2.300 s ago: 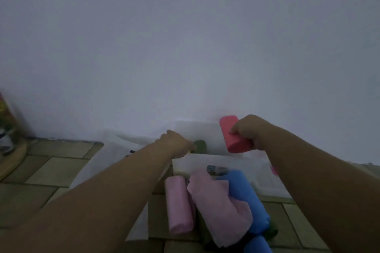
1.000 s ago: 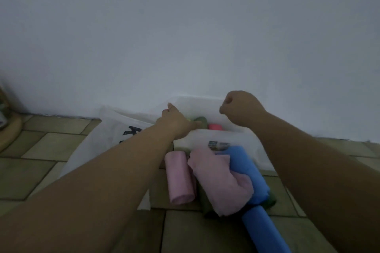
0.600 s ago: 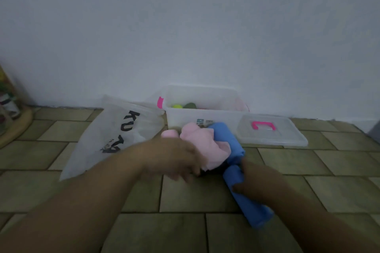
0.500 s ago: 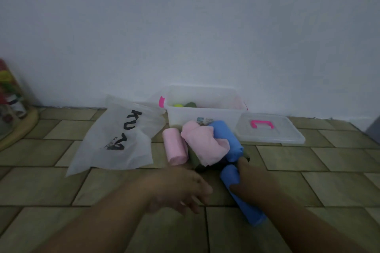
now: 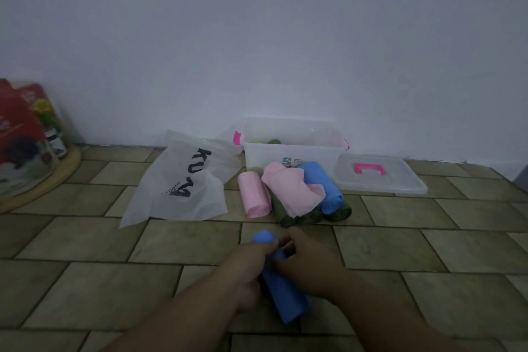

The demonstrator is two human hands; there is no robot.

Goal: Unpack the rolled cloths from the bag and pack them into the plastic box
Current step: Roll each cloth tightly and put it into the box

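A blue rolled cloth [image 5: 287,301] lies on the tiled floor close to me, and both hands hold it. My left hand [image 5: 245,268] grips its left side; my right hand [image 5: 310,263] grips its right side near the far end. Farther off, a pile of cloths sits before the clear plastic box [image 5: 291,143]: a pink roll [image 5: 254,194], a loosened pink cloth [image 5: 291,191], another blue roll [image 5: 323,186] and dark green cloth [image 5: 311,216]. The box holds a few rolls, green ones showing. The white bag [image 5: 183,180] lies flat to the left.
The box's clear lid [image 5: 377,177] with a pink handle lies on the floor right of the box. A round container with colourful packets [image 5: 25,140] stands at far left. A white wall runs behind everything.
Both hands pulled back from the box; a pink-red roll was dropped into it. The right hand took a blue roll from the pile, drew it toward me, and the left hand joined it.
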